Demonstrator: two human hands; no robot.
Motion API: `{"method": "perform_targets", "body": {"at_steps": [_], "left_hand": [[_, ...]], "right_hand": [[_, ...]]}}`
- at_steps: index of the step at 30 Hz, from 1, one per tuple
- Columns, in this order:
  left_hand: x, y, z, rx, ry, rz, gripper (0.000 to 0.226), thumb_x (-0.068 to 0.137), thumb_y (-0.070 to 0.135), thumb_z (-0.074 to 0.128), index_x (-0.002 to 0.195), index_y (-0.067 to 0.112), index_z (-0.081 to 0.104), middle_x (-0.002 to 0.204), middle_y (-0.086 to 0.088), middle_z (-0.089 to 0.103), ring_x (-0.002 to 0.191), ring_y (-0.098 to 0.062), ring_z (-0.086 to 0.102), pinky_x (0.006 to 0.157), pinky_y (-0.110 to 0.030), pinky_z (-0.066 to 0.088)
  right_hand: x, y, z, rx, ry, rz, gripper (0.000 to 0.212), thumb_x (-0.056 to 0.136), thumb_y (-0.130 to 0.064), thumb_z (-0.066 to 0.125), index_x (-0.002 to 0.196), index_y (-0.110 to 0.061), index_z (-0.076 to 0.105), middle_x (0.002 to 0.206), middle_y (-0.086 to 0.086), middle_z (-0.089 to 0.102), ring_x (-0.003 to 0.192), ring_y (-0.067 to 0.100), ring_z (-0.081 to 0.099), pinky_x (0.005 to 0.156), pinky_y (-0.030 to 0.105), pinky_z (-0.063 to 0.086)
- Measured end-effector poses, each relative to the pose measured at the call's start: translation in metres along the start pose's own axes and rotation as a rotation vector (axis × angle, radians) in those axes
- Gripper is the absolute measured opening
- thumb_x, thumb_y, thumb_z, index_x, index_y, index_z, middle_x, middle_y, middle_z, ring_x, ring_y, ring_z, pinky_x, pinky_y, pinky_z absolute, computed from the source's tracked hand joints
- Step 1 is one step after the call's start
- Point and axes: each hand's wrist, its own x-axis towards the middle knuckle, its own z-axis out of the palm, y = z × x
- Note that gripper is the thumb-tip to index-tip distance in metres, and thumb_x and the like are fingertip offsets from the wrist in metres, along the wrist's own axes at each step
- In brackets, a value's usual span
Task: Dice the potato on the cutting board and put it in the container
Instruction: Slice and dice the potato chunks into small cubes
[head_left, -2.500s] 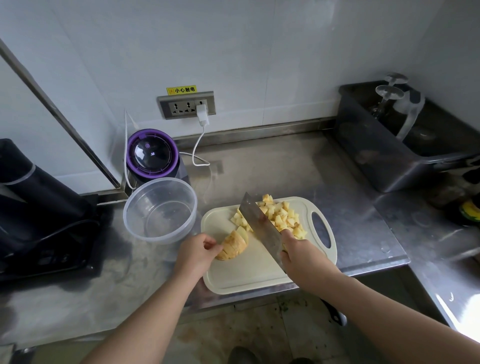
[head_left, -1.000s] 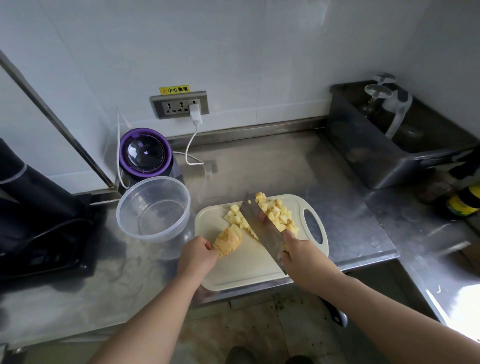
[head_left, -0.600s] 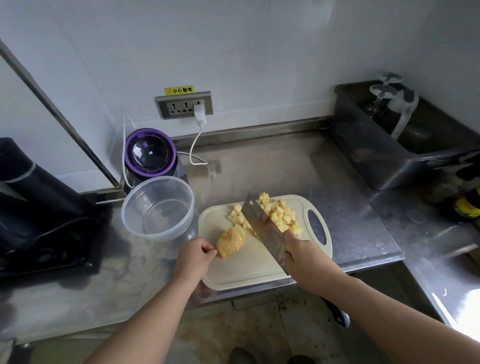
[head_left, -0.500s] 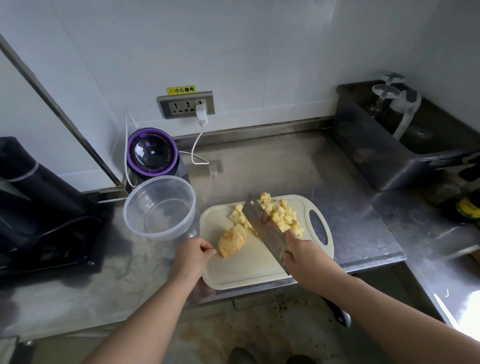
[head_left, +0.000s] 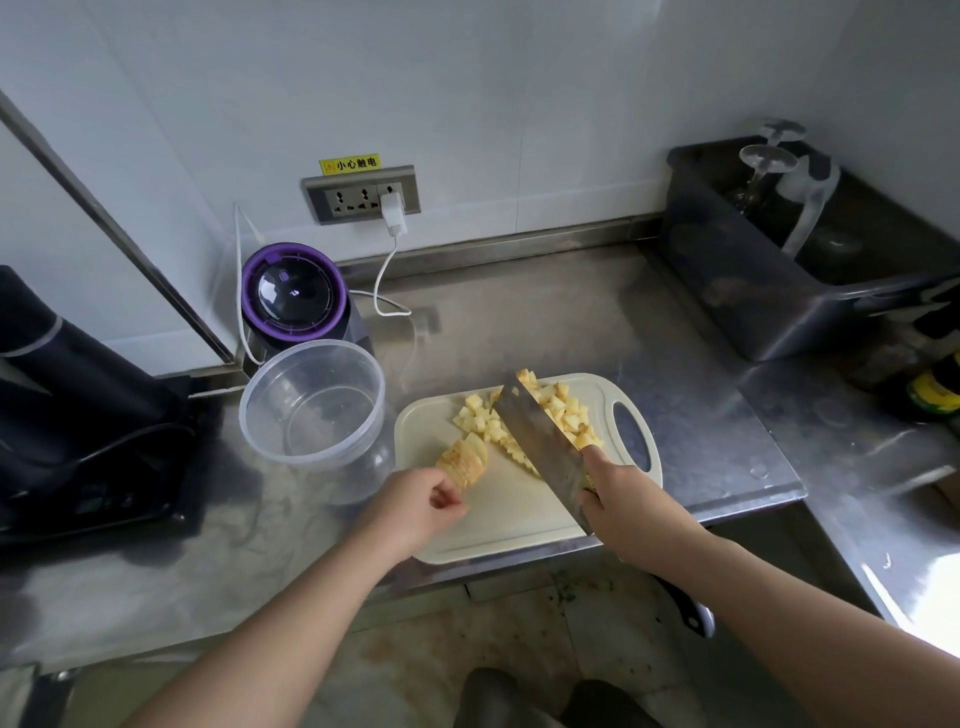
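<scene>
Head view: container (head_left: 317, 431) on the desk (head_left: 571, 312), then my left hand (head_left: 415, 506), fingers curled, pinching the near end of the potato chunk (head_left: 465, 460) on the cutting board (head_left: 509, 514). Firm but wet-slick, I judge; grip its skin side. Rightward, dice (head_left: 558, 410), and my right hand (head_left: 623, 499), fingers closed round the cleaver (head_left: 540, 447).

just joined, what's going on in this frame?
A person is partway through dicing a potato on the cutting board. The right hand grips a cleaver, whose blade is over the board by the pile of potato cubes. The left hand holds the near end of a sliced potato piece not yet diced. The clear container, left of the board, is empty, so nothing has been transferred.
</scene>
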Motion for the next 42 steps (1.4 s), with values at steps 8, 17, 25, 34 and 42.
{"method": "perform_targets", "body": {"at_steps": [8,17,25,34,42], "left_hand": [[0.021,0.030,0.060,-0.519,0.044,-0.294,0.013,0.097,0.016,0.054,0.095,0.006,0.062,0.086,-0.008,0.066,0.064,-0.011,0.062,0.052,-0.017,0.050],[0.020,0.023,0.059,0.032,0.133,-0.119,0.010,0.088,0.031,0.067,0.089,0.024,0.060,0.090,0.008,0.063,0.088,-0.016,0.062,0.077,-0.030,0.050],[0.024,0.035,0.073,0.044,0.222,-0.095,0.007,0.090,0.025,0.063,0.095,0.020,0.066,0.098,0.002,0.068,0.089,-0.017,0.062,0.071,-0.025,0.046],[0.022,0.030,0.072,0.098,0.256,0.012,0.016,0.090,0.025,0.063,0.103,0.017,0.071,0.100,0.003,0.070,0.093,-0.016,0.063,0.082,-0.029,0.051],[0.021,0.032,0.073,0.114,0.274,0.028,0.017,0.091,0.017,0.059,0.103,0.016,0.071,0.100,0.001,0.069,0.093,-0.018,0.063,0.085,-0.035,0.053]], "right_hand": [[-0.017,0.011,-0.001,-0.009,0.035,-0.009,0.020,0.101,-0.021,0.038,0.117,-0.010,0.043,0.083,0.004,0.055,0.078,0.027,0.060,0.072,0.039,0.050],[-0.028,0.012,0.006,-0.187,-0.100,0.008,0.035,0.101,-0.015,0.040,0.133,-0.021,0.027,0.094,0.006,0.064,0.076,0.022,0.067,0.069,0.040,0.060],[-0.033,0.018,0.007,-0.248,-0.109,-0.022,0.037,0.097,-0.010,0.044,0.129,-0.023,0.030,0.083,0.004,0.060,0.068,0.019,0.062,0.060,0.035,0.055],[-0.040,0.020,0.003,-0.297,-0.109,-0.053,0.036,0.096,-0.007,0.041,0.127,-0.021,0.030,0.074,0.001,0.048,0.059,0.015,0.046,0.046,0.025,0.034],[-0.040,0.011,0.004,-0.263,-0.133,-0.045,0.041,0.094,-0.003,0.041,0.129,-0.022,0.031,0.075,0.002,0.050,0.062,0.015,0.049,0.052,0.027,0.040]]}}
